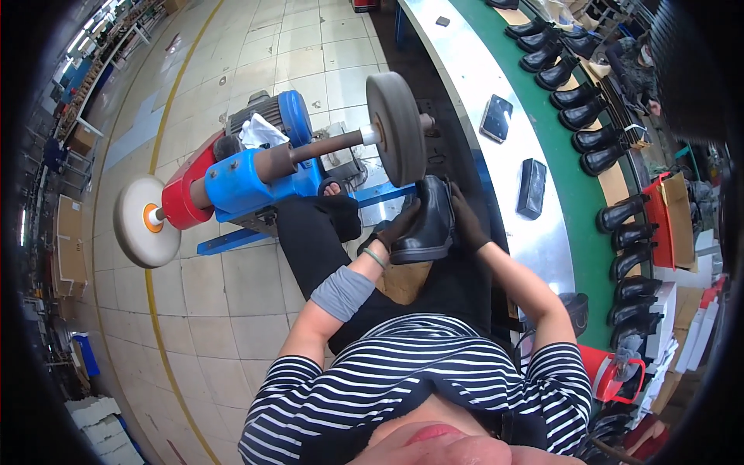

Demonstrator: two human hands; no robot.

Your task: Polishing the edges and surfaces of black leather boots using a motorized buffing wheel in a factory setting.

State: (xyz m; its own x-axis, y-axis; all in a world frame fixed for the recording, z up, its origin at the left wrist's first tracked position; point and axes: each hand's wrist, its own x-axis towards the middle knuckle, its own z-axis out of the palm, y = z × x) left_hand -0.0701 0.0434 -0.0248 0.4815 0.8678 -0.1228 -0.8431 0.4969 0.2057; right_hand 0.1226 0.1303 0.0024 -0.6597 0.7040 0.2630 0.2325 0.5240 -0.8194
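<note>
A black leather boot [428, 221] is held between my two hands above my lap, its sole edge facing me. My left hand [399, 227], in a dark glove, grips the boot along its left side. On the opposite side my right hand [467, 222], also gloved, is closed against the boot. The boot's far end is close beneath a grey-brown buffing wheel [406, 132]; I cannot tell whether they touch. That wheel sits on the shaft of a blue and red polishing machine [235, 184]. At the shaft's other end is a white buffing wheel [139, 223].
To the right runs a metal-edged bench [535, 256] with a phone [497, 118] and a black block-shaped object [532, 188]. Beyond it, several black boots [597, 139] line a green conveyor [535, 101]. A red jug [604, 372] stands near my right elbow. Tiled floor [209, 310] lies left.
</note>
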